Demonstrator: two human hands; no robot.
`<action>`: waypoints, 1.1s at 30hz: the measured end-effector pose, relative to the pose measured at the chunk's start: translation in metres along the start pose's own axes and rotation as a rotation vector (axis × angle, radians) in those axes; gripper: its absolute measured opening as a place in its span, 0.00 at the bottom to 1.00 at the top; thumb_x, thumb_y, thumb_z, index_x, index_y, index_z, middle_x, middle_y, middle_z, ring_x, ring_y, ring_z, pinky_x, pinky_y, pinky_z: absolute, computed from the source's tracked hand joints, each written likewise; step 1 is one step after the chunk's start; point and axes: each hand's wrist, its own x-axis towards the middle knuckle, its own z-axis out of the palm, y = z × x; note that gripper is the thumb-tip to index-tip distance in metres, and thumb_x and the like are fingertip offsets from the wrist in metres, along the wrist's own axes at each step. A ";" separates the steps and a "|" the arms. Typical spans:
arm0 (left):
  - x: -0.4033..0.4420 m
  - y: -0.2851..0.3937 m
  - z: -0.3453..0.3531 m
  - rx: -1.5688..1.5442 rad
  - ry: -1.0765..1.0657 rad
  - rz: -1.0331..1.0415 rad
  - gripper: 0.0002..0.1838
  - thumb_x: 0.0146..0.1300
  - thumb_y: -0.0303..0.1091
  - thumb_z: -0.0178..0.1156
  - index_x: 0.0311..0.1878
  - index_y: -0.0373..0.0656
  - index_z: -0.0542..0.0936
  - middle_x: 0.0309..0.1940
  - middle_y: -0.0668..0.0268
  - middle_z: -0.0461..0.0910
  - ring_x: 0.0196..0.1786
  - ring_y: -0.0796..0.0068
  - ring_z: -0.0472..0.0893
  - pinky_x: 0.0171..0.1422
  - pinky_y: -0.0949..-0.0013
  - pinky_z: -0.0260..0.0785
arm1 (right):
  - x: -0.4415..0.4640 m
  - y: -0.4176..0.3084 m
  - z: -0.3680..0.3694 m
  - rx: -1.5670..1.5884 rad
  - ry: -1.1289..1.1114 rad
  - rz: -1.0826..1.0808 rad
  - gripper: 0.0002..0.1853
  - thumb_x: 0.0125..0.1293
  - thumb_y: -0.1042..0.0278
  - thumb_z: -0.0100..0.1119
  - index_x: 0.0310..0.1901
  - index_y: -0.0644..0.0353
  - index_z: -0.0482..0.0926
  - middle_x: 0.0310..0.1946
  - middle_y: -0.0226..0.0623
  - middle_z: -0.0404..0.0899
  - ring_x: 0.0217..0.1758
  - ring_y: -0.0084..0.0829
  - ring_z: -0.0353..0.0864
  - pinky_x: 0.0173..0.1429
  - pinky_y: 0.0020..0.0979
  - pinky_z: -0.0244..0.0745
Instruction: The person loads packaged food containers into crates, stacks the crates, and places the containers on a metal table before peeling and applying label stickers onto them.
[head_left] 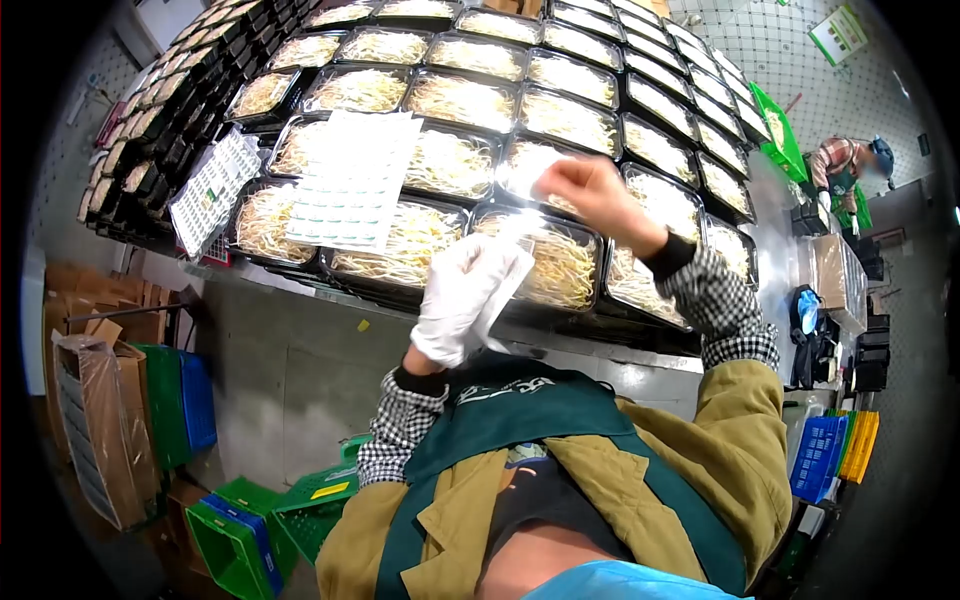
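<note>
My left hand (452,305), in a white glove, is closed on a white label sheet (508,282) that hangs down in front of the trays. Bare and slightly blurred, my right hand (600,200) hovers over the trays up and to the right of it. Its fingers are curled together; whether a label is between them I cannot make out. Below the hands sits a black tray of bean sprouts (560,268). Another sheet of green-and-white labels (350,185) lies across the trays to the left, and a further label sheet (212,190) rests at the corner.
Rows of black sprout trays (470,100) cover the table, with tall tray stacks (150,130) at the left. Green crates (235,535) and cardboard boxes (100,420) stand on the floor at left. A co-worker (845,165) bends near a green crate (782,130) at right.
</note>
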 end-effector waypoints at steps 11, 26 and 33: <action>-0.023 0.036 -0.023 0.075 0.071 0.073 0.10 0.60 0.23 0.60 0.44 0.34 0.78 0.35 0.65 0.80 0.39 0.80 0.79 0.45 0.77 0.72 | 0.137 0.102 -0.069 -0.867 0.477 -0.050 0.18 0.61 0.56 0.56 0.44 0.62 0.74 0.41 0.49 0.77 0.43 0.48 0.78 0.47 0.43 0.73; 0.023 0.000 0.009 0.106 0.045 -0.005 0.06 0.62 0.28 0.60 0.35 0.35 0.78 0.31 0.69 0.79 0.33 0.85 0.74 0.37 0.79 0.69 | 0.082 0.046 -0.066 -0.127 0.118 -0.110 0.13 0.67 0.60 0.54 0.42 0.62 0.80 0.31 0.31 0.81 0.31 0.20 0.76 0.36 0.27 0.71; -0.003 0.040 0.003 -0.012 0.268 0.164 0.12 0.60 0.28 0.63 0.46 0.35 0.77 0.32 0.68 0.80 0.34 0.83 0.77 0.40 0.81 0.71 | 0.225 0.141 -0.157 -0.714 0.432 0.015 0.23 0.63 0.46 0.54 0.34 0.62 0.79 0.30 0.48 0.80 0.37 0.45 0.80 0.42 0.40 0.73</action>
